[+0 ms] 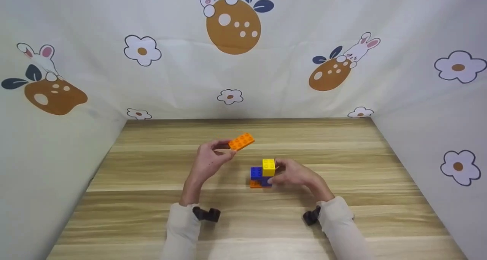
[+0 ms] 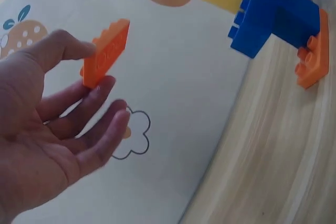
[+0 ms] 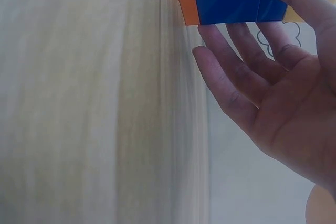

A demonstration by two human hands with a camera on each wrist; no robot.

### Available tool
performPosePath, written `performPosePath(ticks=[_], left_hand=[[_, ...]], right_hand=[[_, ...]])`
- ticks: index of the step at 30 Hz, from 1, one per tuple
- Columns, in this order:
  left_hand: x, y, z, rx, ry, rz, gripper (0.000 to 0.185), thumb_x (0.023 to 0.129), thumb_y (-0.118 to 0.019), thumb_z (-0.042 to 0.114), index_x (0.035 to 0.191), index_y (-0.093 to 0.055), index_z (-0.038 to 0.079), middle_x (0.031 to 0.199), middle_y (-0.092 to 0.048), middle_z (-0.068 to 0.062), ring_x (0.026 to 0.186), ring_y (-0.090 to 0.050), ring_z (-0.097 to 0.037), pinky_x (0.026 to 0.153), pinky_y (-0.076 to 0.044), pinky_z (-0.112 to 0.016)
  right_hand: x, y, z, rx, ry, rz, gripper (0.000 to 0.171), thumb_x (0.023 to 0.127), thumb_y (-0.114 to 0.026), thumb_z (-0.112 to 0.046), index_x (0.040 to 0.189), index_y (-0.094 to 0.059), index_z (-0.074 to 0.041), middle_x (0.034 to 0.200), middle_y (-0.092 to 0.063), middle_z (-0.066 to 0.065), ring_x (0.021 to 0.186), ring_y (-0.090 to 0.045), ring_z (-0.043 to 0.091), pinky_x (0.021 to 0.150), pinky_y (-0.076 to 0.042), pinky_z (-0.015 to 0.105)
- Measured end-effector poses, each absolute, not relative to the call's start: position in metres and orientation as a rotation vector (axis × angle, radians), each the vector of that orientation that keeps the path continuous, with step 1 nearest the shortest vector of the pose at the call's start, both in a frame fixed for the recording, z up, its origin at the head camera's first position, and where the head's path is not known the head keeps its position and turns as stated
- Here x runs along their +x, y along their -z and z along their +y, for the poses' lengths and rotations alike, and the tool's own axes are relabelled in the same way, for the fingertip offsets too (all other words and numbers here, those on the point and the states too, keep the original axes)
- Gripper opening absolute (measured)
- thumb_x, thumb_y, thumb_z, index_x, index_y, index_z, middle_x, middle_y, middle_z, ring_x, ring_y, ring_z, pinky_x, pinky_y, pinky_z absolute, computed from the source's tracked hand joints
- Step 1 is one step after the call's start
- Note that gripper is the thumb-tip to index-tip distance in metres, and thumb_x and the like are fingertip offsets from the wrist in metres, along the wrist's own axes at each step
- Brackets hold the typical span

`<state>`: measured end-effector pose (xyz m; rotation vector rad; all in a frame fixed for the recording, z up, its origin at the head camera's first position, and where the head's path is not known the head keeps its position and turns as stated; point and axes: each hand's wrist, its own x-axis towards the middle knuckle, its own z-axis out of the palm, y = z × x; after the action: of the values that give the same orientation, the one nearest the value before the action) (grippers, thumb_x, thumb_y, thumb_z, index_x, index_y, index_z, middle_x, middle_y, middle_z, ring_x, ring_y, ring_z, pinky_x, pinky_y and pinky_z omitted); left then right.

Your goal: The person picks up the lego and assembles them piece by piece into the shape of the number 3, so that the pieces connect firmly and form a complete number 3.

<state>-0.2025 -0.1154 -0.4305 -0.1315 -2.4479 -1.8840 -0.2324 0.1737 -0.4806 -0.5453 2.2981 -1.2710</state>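
A person's left hand [image 1: 208, 162] pinches a flat orange brick [image 1: 241, 141] between thumb and fingertips, its grip closed on the brick's near end and lifted above the wooden tabletop [image 1: 152, 199]. Just to the right of that grip and lower stands a small brick stack [image 1: 261, 173] — a yellow block and a blue block on an orange base. The right hand [image 1: 295, 173] steadies the stack from its right side, fingers curled against the blocks. A white cloth backdrop [image 1: 289, 89] printed with flowers and rabbits rises behind both hands.
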Motion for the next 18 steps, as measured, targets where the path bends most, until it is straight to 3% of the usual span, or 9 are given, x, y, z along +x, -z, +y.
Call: performPosePath(ticks=[4, 13, 18], left_hand=[[-0.200, 0.432, -0.107, -0.287, 1.873, -2.459, 0.038, 0.086, -0.079, 0.018, 0.122, -0.070, 0.009, 0.118, -0.070, -0.011, 0.086, -0.069, -0.022, 0.079, -0.061, -0.031], [-0.200, 0.441, -0.090, -0.502, 1.899, -2.582, 0.039, 0.090, -0.075, 0.023, 0.126, -0.068, 0.013, 0.124, -0.068, -0.007, 0.114, -0.063, -0.027, 0.090, -0.059, -0.032], [-0.202, 0.445, -0.088, -0.526, 1.918, -2.616, 0.039, 0.089, -0.073, 0.025, 0.127, -0.067, 0.016, 0.123, -0.069, -0.004, 0.113, -0.064, -0.024, 0.089, -0.059, -0.033]], right_hand=[[-0.233, 0.481, 0.174, -0.565, 1.272, 2.301, 0.045, 0.082, -0.081, -0.017, 0.121, -0.063, -0.005, 0.111, -0.070, 0.012, 0.097, -0.065, 0.019, 0.086, -0.057, 0.033], [-0.233, 0.483, 0.175, -0.633, 1.244, 2.332, 0.045, 0.083, -0.081, -0.021, 0.122, -0.064, -0.006, 0.113, -0.070, 0.009, 0.101, -0.065, 0.021, 0.090, -0.056, 0.036], [-0.234, 0.482, 0.175, -0.682, 1.274, 2.309, 0.048, 0.083, -0.080, -0.018, 0.127, -0.063, -0.006, 0.115, -0.070, 0.011, 0.101, -0.064, 0.023, 0.089, -0.055, 0.032]])
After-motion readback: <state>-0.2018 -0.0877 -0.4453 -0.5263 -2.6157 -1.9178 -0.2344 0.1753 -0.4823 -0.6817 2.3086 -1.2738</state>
